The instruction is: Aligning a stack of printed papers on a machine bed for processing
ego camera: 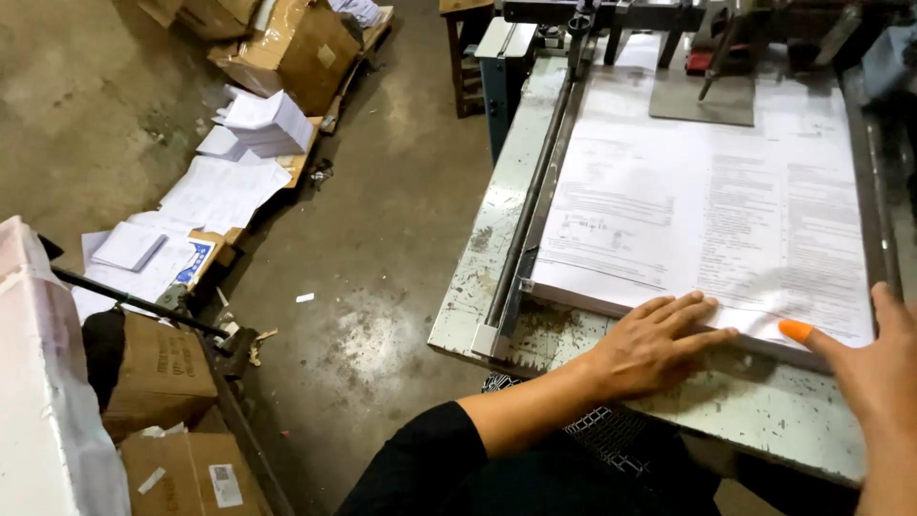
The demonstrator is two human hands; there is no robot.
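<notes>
Stack of printed sheets (707,205) lies flat on the metal worktop (497,229), left edge against a long guide rail (535,196), far end under a flat grey clamp plate (702,100) on the machine. Top sheet is lifted and blurred at the near right corner.

Left hand (654,344): open, palm down, fingers spread and extended. Fingertips rest on the near edge of the stack; heel of the hand sits on the worktop. Not gripping anything.

Right hand (874,368): open, fingers apart, only partly in frame at the right edge. One finger wears an orange rubber finger cot (795,331), its tip touching the near edge of the stack by the lifted corner. Nothing clamped in it.

The two hands are apart, both at the stack's near edge, left one nearer the middle, right one at the right corner.

Containers, all on the floor to the left, well apart from the worktop:
- Brown cardboard box (306,48) at top left, closed, contents hidden.
- Brown cardboard boxes (167,377) at bottom left, closed, contents hidden.
- Loose white paper piles (263,124) lie beside the boxes, on the concrete floor (382,248).

White bulky wrapped object (38,382) at the far left edge; can't tell what it is.
</notes>
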